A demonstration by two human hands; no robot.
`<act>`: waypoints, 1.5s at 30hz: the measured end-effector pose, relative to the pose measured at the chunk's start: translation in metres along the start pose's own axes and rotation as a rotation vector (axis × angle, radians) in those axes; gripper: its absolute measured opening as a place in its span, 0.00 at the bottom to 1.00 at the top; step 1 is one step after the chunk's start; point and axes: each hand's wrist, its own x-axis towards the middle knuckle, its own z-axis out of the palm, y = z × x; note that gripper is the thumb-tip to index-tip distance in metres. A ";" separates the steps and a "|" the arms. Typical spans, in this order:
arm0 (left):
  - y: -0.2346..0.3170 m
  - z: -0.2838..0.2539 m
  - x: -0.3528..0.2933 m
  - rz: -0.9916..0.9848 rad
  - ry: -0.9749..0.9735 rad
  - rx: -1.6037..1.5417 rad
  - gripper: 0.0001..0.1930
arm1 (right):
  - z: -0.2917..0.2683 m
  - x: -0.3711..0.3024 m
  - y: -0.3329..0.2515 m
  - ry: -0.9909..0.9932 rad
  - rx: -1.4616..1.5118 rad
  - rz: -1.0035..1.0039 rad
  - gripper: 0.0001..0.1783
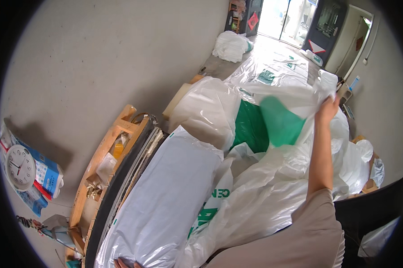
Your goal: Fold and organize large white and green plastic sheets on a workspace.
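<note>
My right hand (329, 110), arm stretched out far to the right, is closed on a bunched edge of a translucent plastic bag (295, 129). Green print on the lifted bag is smeared by motion. At the bottom edge, the fingertips of my left hand (126, 263) lie on a flat stack of white plastic bags (161, 192); the rest of that hand is out of frame. Between the stack and my right arm spreads a crumpled heap of clear plastic (264, 192) with green lettering. Beyond the stack sits a bulging, plastic-wrapped bundle (206, 109).
Left of the stack is a wooden frame (98, 165) with small items inside. A round white clock (20, 167) hangs at the far left wall. More plastic sheeting (277, 71) stretches towards a bright doorway (286, 20). A white bundle (230, 47) rests by the wall.
</note>
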 end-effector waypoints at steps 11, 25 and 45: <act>0.181 -0.077 0.094 0.186 -0.530 -1.627 0.26 | 0.061 -0.317 -0.148 -1.287 -0.125 -0.229 0.15; 0.290 -0.042 0.197 -0.453 -0.617 -2.389 0.15 | -0.013 -0.116 0.013 -0.933 -1.059 -0.159 0.22; 0.033 -0.076 0.132 -0.199 -0.019 -1.360 0.22 | 0.041 -0.284 -0.112 -1.455 0.303 0.851 0.12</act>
